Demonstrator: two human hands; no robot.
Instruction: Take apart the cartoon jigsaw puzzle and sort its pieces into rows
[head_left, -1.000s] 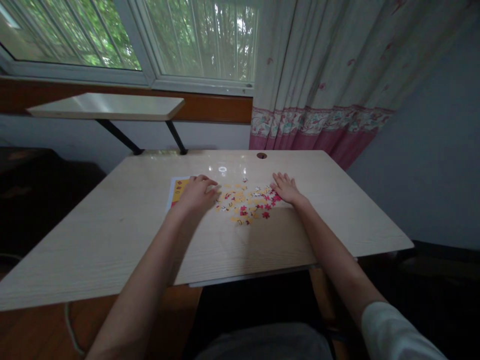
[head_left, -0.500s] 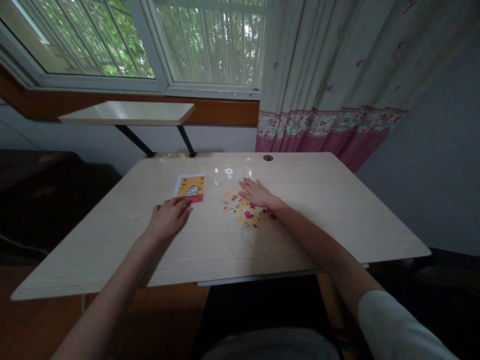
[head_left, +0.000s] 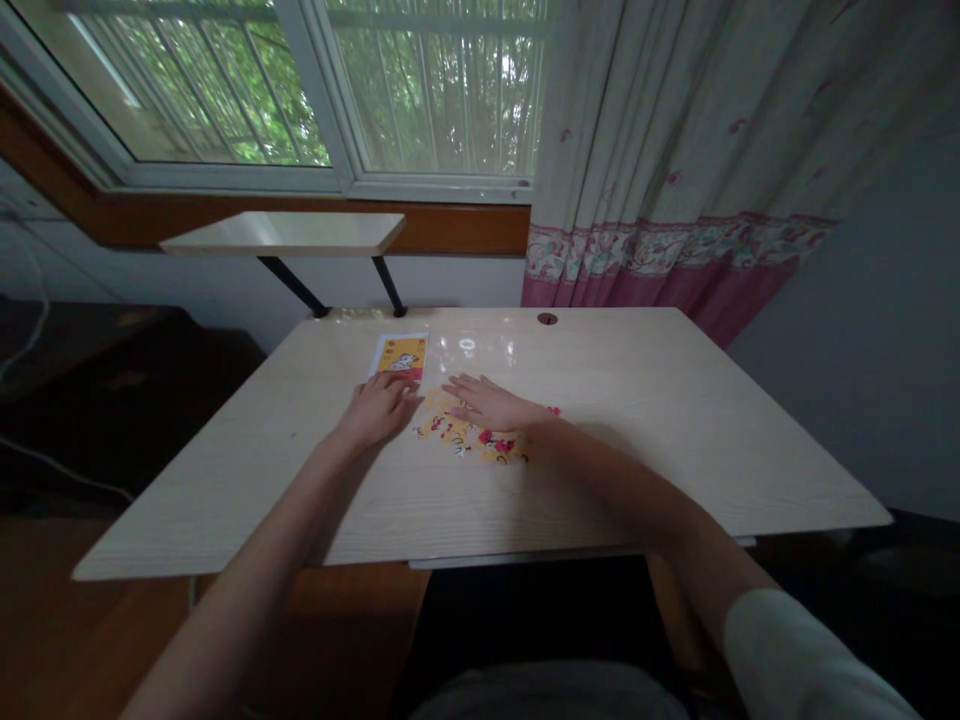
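We see the fingers of the bare right hand (head_left: 491, 404) spread wide and flattened, palm down, over a loose scatter of small, flat jigsaw pieces (head_left: 499, 443) in yellow, red and white. We find no piece gripped there, though what lies under the palm is hidden from us. The fingers of the bare left hand (head_left: 375, 408) are bent and drawn together at the near edge of a rectangular, white-bordered picture card (head_left: 401, 355), printed yellow and red with a white animal figure; we cannot tell whether they pinch it or merely rest there. The pieces lie just right of that hand, mostly on the near side of the right hand (a few red ones peep out beyond its wrist).

Further out, we see both forearms reaching across a pale, wood-grained desk (head_left: 750, 450), the right one coming from a light short sleeve (head_left: 802, 640). A round, dark cable hole (head_left: 547, 319) sits near the far edge. At the far left, a pale raised shelf (head_left: 300, 232) stands on slanted black supports (head_left: 292, 285). Behind, we have a white-framed sliding window (head_left: 442, 100) and a pale floral curtain (head_left: 660, 150) with a pink hem.
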